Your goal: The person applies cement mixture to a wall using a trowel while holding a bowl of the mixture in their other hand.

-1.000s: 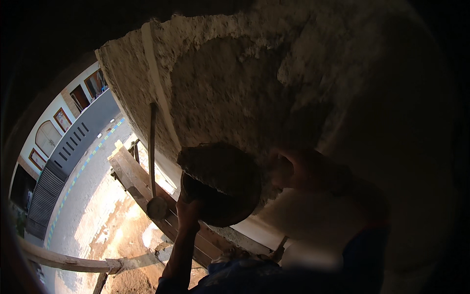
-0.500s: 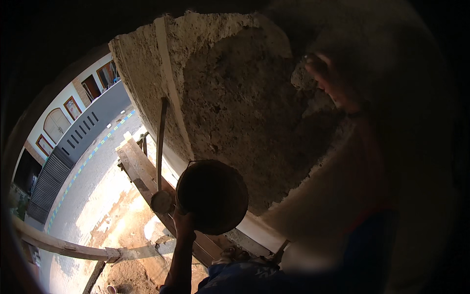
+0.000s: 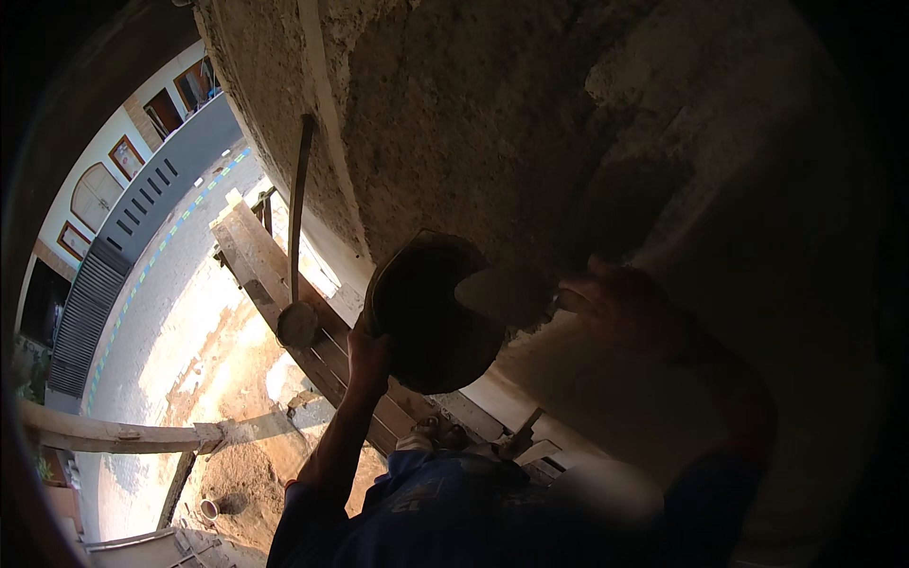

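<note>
1. One-handed, held up a dark round bucket near mid-view, just in front of a rough plastered wall.
2. Gripped its left rim with the left hand, thumb apparently over the edge; could not tell the other fingers' state.
3. Held a trowel by its handle in the right hand, fingers curled around the grip. Overlapped the bucket's right rim with the blade; could not tell inside from above.
4. Risked, as a judgement, a tip or drop through the one-sided hold, and a blade knock against the rim through poor light.
5. Could read no brand, label or writing on bucket or trowel; made out only a pale, illegible mark on the blue shirt.
6. Farther left, saw a narrow wooden strip, a round pale object at its lower end, and scaffold planks.
7. Beyond, saw a wooden pole and a grey slotted wall.
</note>
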`<move>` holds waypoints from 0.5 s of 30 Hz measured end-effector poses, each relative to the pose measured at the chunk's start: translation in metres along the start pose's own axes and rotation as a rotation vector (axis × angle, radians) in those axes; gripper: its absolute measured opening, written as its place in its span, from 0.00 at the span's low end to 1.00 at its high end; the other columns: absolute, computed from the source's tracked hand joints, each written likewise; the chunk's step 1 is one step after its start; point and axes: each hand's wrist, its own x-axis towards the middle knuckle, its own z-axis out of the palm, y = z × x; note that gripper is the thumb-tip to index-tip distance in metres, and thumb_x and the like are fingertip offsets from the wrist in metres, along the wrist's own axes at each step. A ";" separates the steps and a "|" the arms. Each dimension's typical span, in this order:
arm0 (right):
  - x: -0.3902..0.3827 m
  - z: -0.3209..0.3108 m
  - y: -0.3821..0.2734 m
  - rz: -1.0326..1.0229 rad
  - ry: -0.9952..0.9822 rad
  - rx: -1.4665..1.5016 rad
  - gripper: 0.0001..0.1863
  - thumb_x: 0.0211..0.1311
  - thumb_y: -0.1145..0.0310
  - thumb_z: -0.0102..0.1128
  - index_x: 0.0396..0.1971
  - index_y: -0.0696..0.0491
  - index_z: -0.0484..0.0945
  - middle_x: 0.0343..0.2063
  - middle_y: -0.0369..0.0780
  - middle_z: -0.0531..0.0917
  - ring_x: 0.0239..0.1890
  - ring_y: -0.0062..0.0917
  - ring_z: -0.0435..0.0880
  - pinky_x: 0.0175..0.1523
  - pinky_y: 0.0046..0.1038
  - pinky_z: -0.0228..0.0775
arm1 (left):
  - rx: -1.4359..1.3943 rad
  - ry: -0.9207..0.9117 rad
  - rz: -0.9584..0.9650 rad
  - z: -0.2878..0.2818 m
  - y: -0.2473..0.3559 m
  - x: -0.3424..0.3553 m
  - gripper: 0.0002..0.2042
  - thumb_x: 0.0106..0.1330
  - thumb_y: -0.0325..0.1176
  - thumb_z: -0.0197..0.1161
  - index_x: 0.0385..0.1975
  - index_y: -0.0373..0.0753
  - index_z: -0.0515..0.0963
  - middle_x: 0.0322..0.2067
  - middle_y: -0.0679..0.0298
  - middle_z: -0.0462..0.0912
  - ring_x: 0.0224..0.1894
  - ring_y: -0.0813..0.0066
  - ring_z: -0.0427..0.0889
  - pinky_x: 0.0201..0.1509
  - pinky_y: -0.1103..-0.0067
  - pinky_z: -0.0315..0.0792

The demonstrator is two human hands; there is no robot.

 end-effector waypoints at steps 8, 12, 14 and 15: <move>0.066 0.095 -0.028 -0.017 0.365 -0.533 0.12 0.56 0.66 0.55 0.39 0.52 0.79 0.38 0.44 0.78 0.44 0.34 0.79 0.50 0.41 0.68 | 0.055 -0.186 0.205 0.030 0.043 0.011 0.26 0.50 0.16 0.52 0.55 0.31 0.71 0.44 0.60 0.81 0.44 0.79 0.79 0.49 0.80 0.74; 0.077 0.070 -0.041 -0.097 0.232 -0.579 0.09 0.55 0.69 0.54 0.36 0.53 0.77 0.30 0.43 0.80 0.34 0.33 0.81 0.47 0.41 0.68 | 0.093 -0.171 0.304 0.032 0.041 0.016 0.29 0.48 0.15 0.52 0.56 0.30 0.70 0.45 0.59 0.81 0.46 0.78 0.79 0.50 0.80 0.74; 0.079 0.073 -0.035 -0.007 -0.042 -0.482 0.08 0.55 0.70 0.54 0.35 0.53 0.77 0.29 0.43 0.80 0.33 0.33 0.81 0.47 0.43 0.69 | 0.161 -0.166 0.252 0.037 0.047 0.014 0.30 0.47 0.15 0.52 0.57 0.31 0.69 0.46 0.59 0.81 0.46 0.78 0.79 0.50 0.80 0.74; 0.076 0.086 -0.022 -0.052 0.015 -0.391 0.08 0.55 0.71 0.54 0.35 0.53 0.76 0.28 0.43 0.80 0.32 0.35 0.81 0.46 0.43 0.70 | 0.160 -0.165 0.249 0.039 0.046 0.014 0.30 0.47 0.15 0.52 0.57 0.31 0.69 0.46 0.59 0.81 0.46 0.78 0.79 0.50 0.80 0.74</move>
